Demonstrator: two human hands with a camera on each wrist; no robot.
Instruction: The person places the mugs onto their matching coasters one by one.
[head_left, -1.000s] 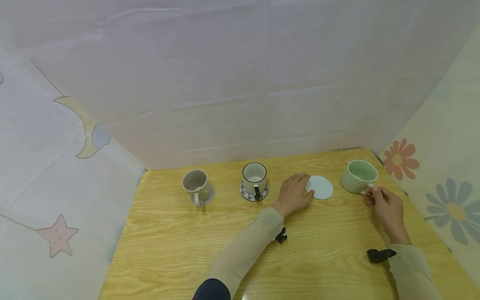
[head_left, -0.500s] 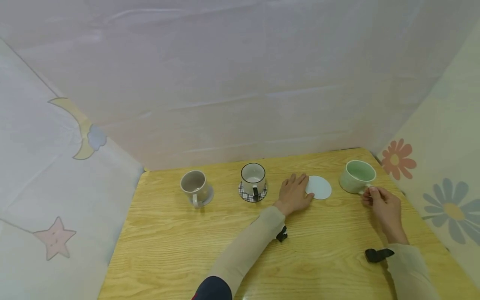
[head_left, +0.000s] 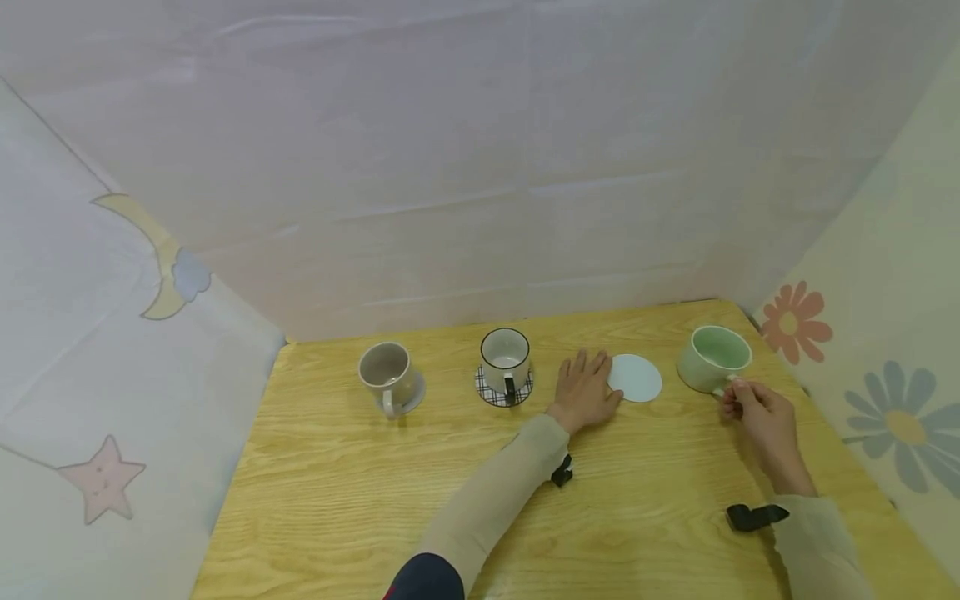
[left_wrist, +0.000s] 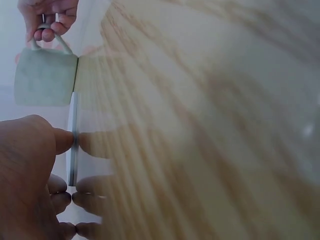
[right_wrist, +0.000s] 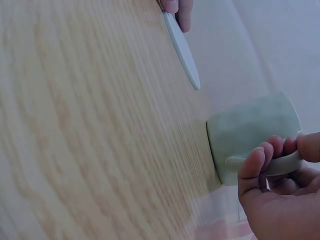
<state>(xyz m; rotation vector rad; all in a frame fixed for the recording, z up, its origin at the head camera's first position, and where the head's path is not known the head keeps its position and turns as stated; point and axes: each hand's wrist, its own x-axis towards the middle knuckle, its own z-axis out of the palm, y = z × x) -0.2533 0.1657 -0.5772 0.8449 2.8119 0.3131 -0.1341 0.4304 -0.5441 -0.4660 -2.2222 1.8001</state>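
Pale sheeting printed with a moon, a star and flowers walls in a wooden table [head_left: 360,475]. At the far left of the row of things stands a grey mug [head_left: 386,372] on a grey coaster, handle toward the person. Next to its right is a white mug with a dark rim [head_left: 505,357], upright on a checked coaster [head_left: 491,390].

Further right, the left hand [head_left: 587,388] lies flat on the table with straight, slightly spread fingers; its thumb and fingertips touch the near left edge of the white round coaster [head_left: 635,377]. That coaster is a thin, plain disc lying flat on the wood, just beside the hand and a little apart from the green mug [head_left: 712,358].

The green mug is wide, pale and glossy, upright near the table's far right corner, its handle pointing toward the person. The right hand [head_left: 759,412] sits just behind it and pinches that handle, fingers curled through and around it, as the right wrist view shows [right_wrist: 270,165].
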